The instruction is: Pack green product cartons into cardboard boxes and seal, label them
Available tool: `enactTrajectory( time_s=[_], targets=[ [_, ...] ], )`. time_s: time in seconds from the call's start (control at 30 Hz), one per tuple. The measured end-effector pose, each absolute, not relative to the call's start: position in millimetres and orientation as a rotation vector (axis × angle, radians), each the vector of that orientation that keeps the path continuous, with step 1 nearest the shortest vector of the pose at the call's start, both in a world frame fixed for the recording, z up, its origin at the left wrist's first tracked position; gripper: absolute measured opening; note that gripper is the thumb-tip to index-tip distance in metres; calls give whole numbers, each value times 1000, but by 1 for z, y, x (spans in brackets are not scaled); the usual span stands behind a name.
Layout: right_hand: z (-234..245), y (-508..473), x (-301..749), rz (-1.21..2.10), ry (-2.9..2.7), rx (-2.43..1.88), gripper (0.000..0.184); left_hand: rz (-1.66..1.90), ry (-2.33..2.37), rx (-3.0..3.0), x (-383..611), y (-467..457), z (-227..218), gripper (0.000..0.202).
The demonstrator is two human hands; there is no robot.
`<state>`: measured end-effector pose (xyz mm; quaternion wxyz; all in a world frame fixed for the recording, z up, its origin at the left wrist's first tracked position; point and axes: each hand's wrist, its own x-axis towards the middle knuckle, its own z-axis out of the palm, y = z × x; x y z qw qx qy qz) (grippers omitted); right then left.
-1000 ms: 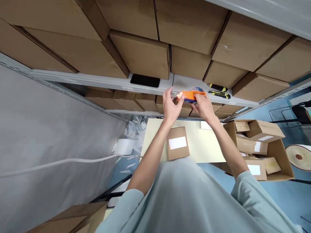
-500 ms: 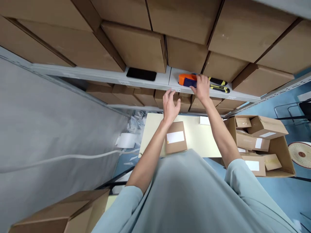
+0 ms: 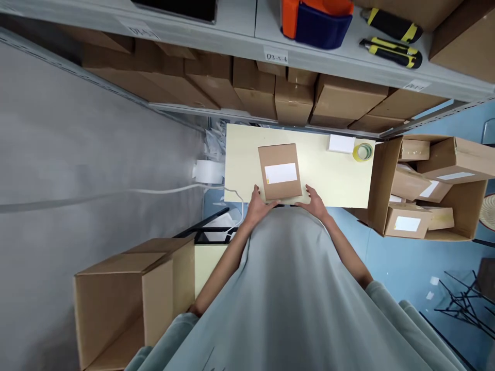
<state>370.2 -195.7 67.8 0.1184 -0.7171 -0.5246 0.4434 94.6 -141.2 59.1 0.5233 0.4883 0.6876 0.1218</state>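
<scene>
A closed cardboard box (image 3: 281,191) with a white label (image 3: 281,173) lies on the pale yellow tabletop (image 3: 325,180), close to its front edge. By the box's near left corner is my left hand (image 3: 259,207), thumb stretched toward the box and fingers apart. My right hand (image 3: 314,202) is at the near right corner, also with fingers spread. Whether either hand touches the cardboard, I cannot tell. On the shelf above, an orange and blue tape dispenser (image 3: 320,26) sits beside black and yellow utility knives (image 3: 394,50).
A large open carton (image 3: 479,206) holding several labelled boxes stands right of the table. Tape roll (image 3: 362,152) and white stack (image 3: 341,144) lie at the table's back right. Shelf edge (image 3: 232,36) overhangs the back. An empty-looking carton (image 3: 108,309) is at lower left; a white cable (image 3: 154,191) hangs left.
My right hand has let go of the tape dispenser on the shelf. Both hands have come down to the near corners of the box, and the view has tilted downward.
</scene>
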Motion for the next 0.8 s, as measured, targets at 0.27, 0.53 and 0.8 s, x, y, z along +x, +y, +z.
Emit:
enactTrajectory(
  time_s=[0.27,0.53,0.8],
  targets=[
    [45,-168,360,1210,-1890,-2082,74,285,1605,1234,108,-129,43,88],
    [107,-134,375,842,-1624,-1878,58,665,1637,1376,103,-93,95,41],
    [126,-104,372,798,-1467,-2032,79,578,1794,1485,138,-37,110,50]
  ],
)
